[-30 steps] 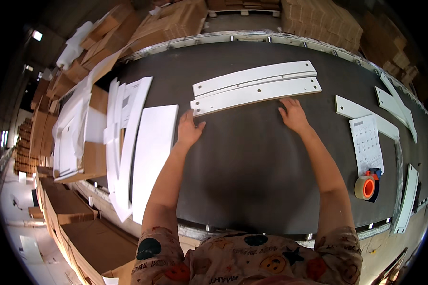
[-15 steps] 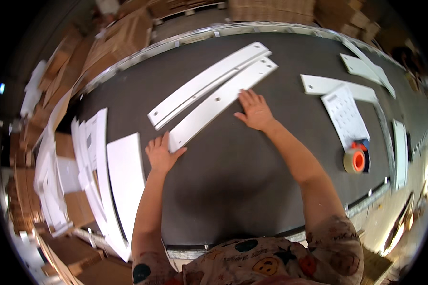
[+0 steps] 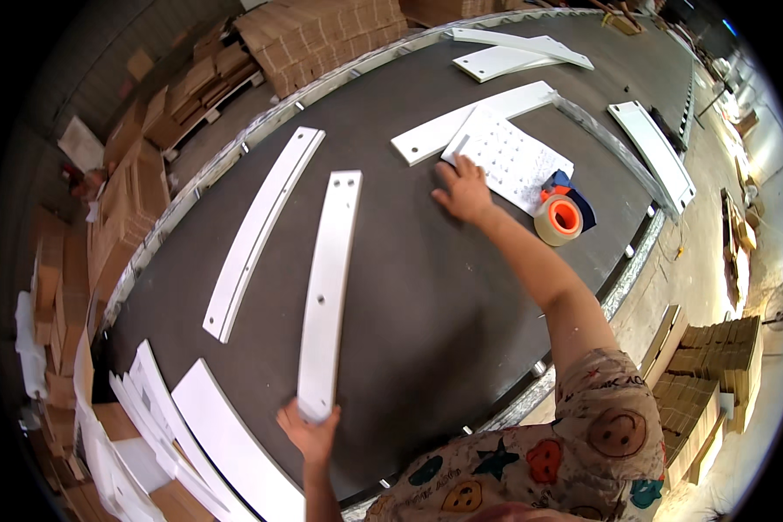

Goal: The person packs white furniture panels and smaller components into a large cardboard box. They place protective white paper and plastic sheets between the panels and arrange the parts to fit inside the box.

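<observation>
My left hand [image 3: 311, 428] grips the near end of a long white board [image 3: 326, 296], with thumb and fingers on either side of it. The board lies on the dark table and has small holes near its ends and middle. My right hand [image 3: 465, 193] is open, its fingers at the left corner of a printed paper sheet [image 3: 511, 157]. Under part of that sheet lies another white board [image 3: 418, 139]. A tape roll in a dispenser [image 3: 558, 219], orange and blue, rests on the sheet's near corner. Left of the held board is a grooved white strip [image 3: 257, 235].
Two crossed white boards [image 3: 522, 56] lie at the far side of the dark table [image 3: 409, 304]. One white board [image 3: 652, 157] is at the right edge. White panels [image 3: 226, 435] lie at the near left. Cardboard stacks [image 3: 317, 35] stand beyond the table.
The view has turned right. My right hand has left the board and reached the paper sheet. My left hand now holds the board's near end, and the board has swung away from the grooved strip.
</observation>
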The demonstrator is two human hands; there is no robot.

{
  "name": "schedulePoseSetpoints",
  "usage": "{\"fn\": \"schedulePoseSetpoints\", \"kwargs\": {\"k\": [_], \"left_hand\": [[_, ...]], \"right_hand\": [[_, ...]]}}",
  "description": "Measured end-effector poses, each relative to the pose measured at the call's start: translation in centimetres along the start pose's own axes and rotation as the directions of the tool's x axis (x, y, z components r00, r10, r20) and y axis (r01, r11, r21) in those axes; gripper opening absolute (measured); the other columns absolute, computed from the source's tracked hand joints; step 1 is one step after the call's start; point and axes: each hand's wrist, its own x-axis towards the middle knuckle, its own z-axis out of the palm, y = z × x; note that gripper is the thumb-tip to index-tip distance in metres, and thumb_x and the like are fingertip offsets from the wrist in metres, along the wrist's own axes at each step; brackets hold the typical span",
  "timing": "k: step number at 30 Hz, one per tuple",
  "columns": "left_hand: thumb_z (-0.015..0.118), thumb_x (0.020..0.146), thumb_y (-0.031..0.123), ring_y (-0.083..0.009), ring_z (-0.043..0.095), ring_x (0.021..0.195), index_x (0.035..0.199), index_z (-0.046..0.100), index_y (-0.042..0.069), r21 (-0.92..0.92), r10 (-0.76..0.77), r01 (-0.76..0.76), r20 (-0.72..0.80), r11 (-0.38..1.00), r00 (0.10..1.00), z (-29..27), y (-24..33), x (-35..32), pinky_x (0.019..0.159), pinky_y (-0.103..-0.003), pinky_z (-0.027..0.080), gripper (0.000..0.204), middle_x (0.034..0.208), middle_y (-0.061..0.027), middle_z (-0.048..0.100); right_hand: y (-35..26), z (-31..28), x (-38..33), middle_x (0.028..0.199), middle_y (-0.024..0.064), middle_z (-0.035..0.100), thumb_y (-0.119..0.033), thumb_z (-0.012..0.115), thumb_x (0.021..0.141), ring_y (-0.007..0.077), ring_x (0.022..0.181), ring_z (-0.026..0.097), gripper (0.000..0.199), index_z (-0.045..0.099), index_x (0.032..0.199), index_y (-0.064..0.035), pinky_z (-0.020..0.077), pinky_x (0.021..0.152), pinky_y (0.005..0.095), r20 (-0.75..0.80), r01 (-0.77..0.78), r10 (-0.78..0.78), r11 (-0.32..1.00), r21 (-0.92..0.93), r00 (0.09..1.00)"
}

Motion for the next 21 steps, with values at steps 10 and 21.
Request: {"fn": "schedulePoseSetpoints", "kwargs": {"k": [10, 21], "left_hand": [[0.086, 0.048, 0.026, -0.0336, 0.046, 0.101, 0.116, 0.046, 0.003, 0.174, -0.247, 0.216, 0.183, 0.961, 0.951, -0.2, 2.9, -10.2, 0.085, -0.044, 0.041, 0.082, 0.109, -0.0157, 0.042], [0.088, 0.047, 0.029, -0.0327, 0.048, 0.101, 0.115, 0.052, 0.001, 0.116, -0.307, 0.293, 0.122, 0.949, 0.944, -0.1, 1.2, -13.1, 0.082, -0.045, 0.044, 0.082, 0.111, -0.014, 0.042]], "right_hand": [[-2.0, -0.3, 10.4, 0.147, 0.0148, 0.027, -0.016, 0.066, 0.075, 0.0316, 0.138, 0.02, 0.085, 0.019, 0.145, -0.0122, 0.0178, 0.111, 0.0458, 0.387, 0.34, -0.238, 0.914, -0.222, 0.891], [-4.7, 1.8, 7.4, 0.112, 0.0121, 0.057, -0.018, 0.071, 0.066, 0.0285, 0.107, 0.05, 0.046, 0.058, 0.107, -0.0014, 0.0408, 0.089, 0.0434, 0.399, 0.587, -0.507, 0.803, -0.104, 0.764]]}}
